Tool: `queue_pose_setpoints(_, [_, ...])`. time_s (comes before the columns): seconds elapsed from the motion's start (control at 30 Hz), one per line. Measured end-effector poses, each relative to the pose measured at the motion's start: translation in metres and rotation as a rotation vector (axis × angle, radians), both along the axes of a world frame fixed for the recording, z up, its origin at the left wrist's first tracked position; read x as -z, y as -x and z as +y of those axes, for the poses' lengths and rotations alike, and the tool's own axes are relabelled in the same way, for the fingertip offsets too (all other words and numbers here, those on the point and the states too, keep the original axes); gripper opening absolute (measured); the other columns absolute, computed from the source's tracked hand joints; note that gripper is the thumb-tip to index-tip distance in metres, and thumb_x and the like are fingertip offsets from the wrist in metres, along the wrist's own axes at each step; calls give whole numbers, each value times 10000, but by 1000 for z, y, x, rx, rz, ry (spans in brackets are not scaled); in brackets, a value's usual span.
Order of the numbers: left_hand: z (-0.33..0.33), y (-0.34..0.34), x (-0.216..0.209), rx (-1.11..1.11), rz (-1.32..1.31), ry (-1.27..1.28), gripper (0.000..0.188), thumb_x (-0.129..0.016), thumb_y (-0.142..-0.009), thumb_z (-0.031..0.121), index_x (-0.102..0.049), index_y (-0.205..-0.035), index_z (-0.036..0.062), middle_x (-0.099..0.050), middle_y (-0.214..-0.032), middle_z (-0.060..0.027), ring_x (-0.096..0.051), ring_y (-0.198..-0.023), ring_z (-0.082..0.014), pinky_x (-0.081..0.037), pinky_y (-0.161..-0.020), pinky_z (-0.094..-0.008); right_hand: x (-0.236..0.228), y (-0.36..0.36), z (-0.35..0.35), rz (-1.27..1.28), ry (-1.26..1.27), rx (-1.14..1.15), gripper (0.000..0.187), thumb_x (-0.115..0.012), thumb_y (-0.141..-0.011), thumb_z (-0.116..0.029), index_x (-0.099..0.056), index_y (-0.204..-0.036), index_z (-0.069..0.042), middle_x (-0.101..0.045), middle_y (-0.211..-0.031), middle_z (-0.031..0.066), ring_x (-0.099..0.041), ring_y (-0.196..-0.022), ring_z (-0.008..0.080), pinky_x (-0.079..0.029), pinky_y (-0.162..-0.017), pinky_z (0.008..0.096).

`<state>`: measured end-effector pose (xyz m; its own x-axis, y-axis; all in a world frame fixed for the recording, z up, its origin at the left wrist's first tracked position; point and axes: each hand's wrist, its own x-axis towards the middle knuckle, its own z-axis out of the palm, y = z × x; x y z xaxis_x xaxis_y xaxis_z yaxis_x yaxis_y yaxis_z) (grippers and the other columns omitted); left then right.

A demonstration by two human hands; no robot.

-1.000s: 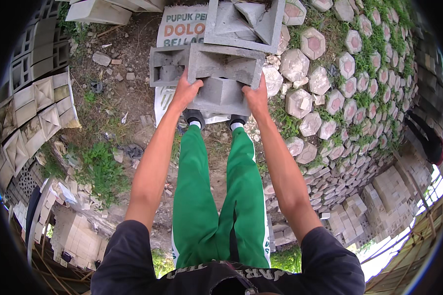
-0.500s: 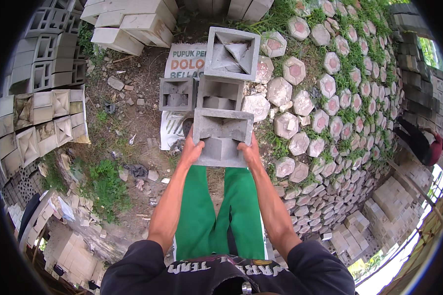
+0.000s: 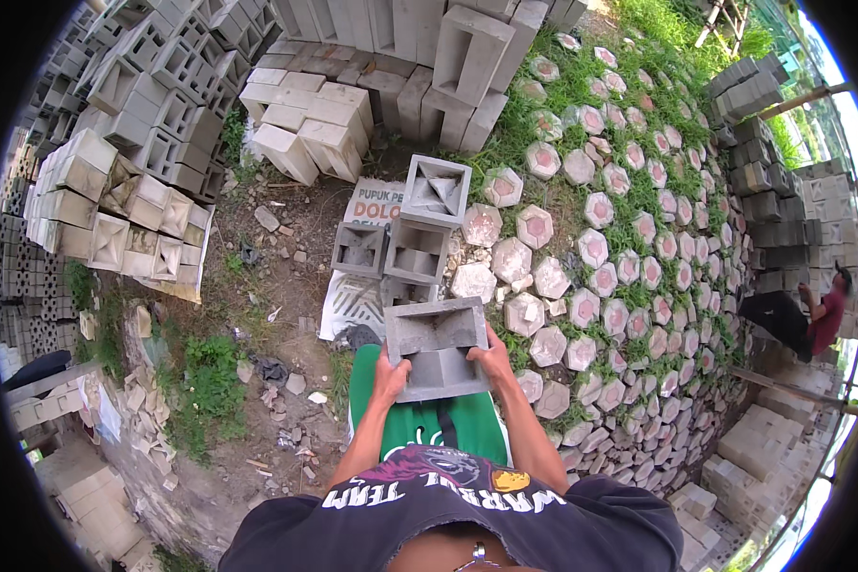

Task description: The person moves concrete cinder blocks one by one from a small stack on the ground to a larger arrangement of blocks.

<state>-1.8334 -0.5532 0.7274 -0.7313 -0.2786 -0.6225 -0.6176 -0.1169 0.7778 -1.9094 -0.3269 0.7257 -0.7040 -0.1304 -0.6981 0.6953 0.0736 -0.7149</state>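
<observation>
A grey concrete ventilation block (image 3: 438,336) with a recessed, angled inside is held in front of my legs. My left hand (image 3: 391,375) grips its left side, thumb on the near face. On the opposite side my right hand (image 3: 492,361) holds it the same way. Just beyond, similar blocks stand close together: a top block (image 3: 438,191) with a twisted pyramid-like pattern, a middle block (image 3: 418,252), and a left block (image 3: 359,250). Another block (image 3: 407,292) is partly hidden behind the held one. A white printed sack (image 3: 349,307) lies under and beside them.
Hexagonal pavers (image 3: 594,244) cover the grassy ground on the right. Pale blocks (image 3: 319,124) are stacked ahead, with more patterned blocks (image 3: 124,214) at left. A leafy plant (image 3: 213,386) grows near rubble. Far right, a person (image 3: 810,315) in a red top sits or crouches.
My view has tilted up, showing more stacks ahead. The held block has come nearer my body, away from the grouped blocks, uncovering part of one behind it. Both hands keep their hold.
</observation>
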Motion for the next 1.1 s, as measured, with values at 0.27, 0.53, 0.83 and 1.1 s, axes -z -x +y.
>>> queue_pose_setpoints(0.27, [-6,-28,-40,-170,148,20,641,-591,-644,61,-479,-1270,-22,-614,-1074,-118,-583,-960,-222,-464,-852,-322,-51,-1,-20,71,32,-103,912,-589,-586,69,-368,-1457,-85,-598,-1224,91,-578,-1064,197,-465,-893,290])
queue_pose_setpoints(0.53, [-53,-151,-61,-578,208,137,648,-570,-630,41,-476,-1269,-16,-621,-1056,-122,-592,-921,-217,-479,-811,-312,-59,-36,-126,198,186,-621,856,-605,-615,17,-400,-1439,-90,-605,-1198,94,-573,-1050,197,-456,-896,297])
queue_pose_setpoints(0.83, [-78,-349,-102,-1228,172,156,654,-574,-609,41,-493,-1255,-21,-625,-1030,-121,-603,-898,-229,-480,-789,-329,-103,-192,-275,193,244,-1158,708,-587,-628,22,-514,-1327,-60,-630,-1073,70,-565,-964,186,-443,-871,293])
queue_pose_setpoints(1.1, [-66,-478,-108,-1675,186,320,657,-569,-613,20,-487,-1261,-49,-635,-1017,-118,-605,-904,-205,-483,-775,-321,-98,-328,-368,120,356,-1549,734,-605,-622,25,-491,-1344,-33,-636,-1060,85,-576,-961,191,-454,-850,308])
